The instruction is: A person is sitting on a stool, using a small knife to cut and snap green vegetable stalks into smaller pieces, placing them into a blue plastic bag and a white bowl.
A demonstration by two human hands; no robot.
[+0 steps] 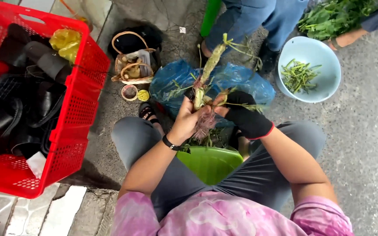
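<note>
Step in hand, as judged: stripping or trimming the root end of a long pale-green vegetable stalk with side shoots [209,65], held at frame centre. The bare left hand [188,120] was closed around the lower part of the stalk, just above the pinkish tuft of roots [204,124]. The right hand in a black fabric glove with a red cuff [246,114] was closed too, pinching a thin green shoot that ran off to the right; the exact finger contact couldn't be told. The stalk pointed up toward the top centre, tilted slightly right.

The next move likely called for a firm left-hand hold while the gloved hand pulled or cut the shoots and roots free, with scraps dropping down.

Below the hands sat a bright green plastic bin [211,164] between the person's knees. Behind the stalk lay a crumpled blue plastic bag [171,85].

Surface: rough grey concrete ground [368,144], outdoors by the look. Upper right: a pale blue round bowl holding cut green stems [324,87], a heap of leafy greens [329,17], and another person's jeans-clad legs [250,17]. Left: a red perforated plastic crate full of black shoes [79,105]. Upper centre-left: a small woven basket with handles [133,70].
</note>
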